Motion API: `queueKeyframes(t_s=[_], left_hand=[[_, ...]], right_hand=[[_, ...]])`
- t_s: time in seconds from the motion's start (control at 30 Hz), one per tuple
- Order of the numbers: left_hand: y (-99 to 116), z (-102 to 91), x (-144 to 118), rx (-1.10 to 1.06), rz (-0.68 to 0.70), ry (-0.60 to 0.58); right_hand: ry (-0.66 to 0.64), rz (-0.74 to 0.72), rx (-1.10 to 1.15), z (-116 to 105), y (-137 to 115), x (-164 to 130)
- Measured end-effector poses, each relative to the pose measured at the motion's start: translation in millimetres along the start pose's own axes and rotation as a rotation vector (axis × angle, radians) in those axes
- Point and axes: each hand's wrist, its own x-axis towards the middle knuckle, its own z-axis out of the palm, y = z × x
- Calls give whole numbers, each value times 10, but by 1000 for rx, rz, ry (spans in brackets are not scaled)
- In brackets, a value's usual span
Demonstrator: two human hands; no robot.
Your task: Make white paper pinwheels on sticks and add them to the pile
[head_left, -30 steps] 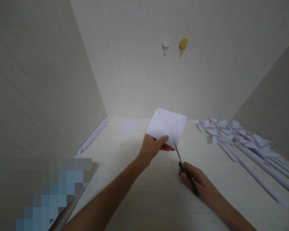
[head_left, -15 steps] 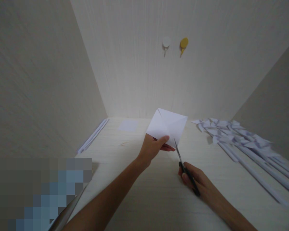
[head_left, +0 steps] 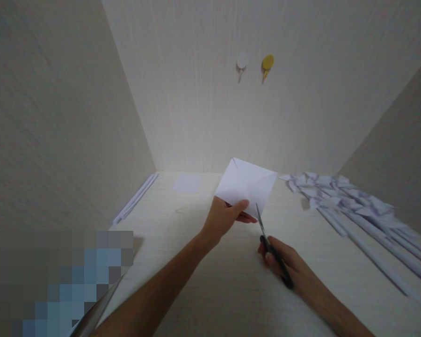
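Holding a creased white square of paper (head_left: pixel 243 180) above the worktop (head_left: pixel 154 236), the left hand (head_left: pixel 227 214) pinches it near its lower edge, thumb across the front and fingers behind. The right hand (head_left: pixel 282 257) is closed around the black handles of the scissors (head_left: pixel 279 261), whose blades point away from the person and meet the lowest corner of the square, just beside the left fingertips. The folding of this sheet looks done, since diagonal creases cross its face; the cutting seems to be at its very beginning, as the outline appears whole and the other three corners have no blade near them. In this dim, soft view it is hard to tell whether the blades have bitten in. On the right side of the worktop lies a heap of folded white paper pieces (head_left: pixel 340 193), with long paper tubes (head_left: pixel 375 259) reaching out from it, so much paper there is already shaped. A flat pale sheet (head_left: pixel 187 183) lies uncreased, as far as it shows, near the back wall, and slim white rolls (head_left: pixel 135 199) lie along the left wall.
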Motion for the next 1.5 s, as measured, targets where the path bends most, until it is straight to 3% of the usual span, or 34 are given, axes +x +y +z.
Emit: queueKeyframes(t_s=[1.5], left_hand=[[-14, 0, -13, 40, 30, 0]], right_hand=[[26, 45, -3, 11, -19, 6]])
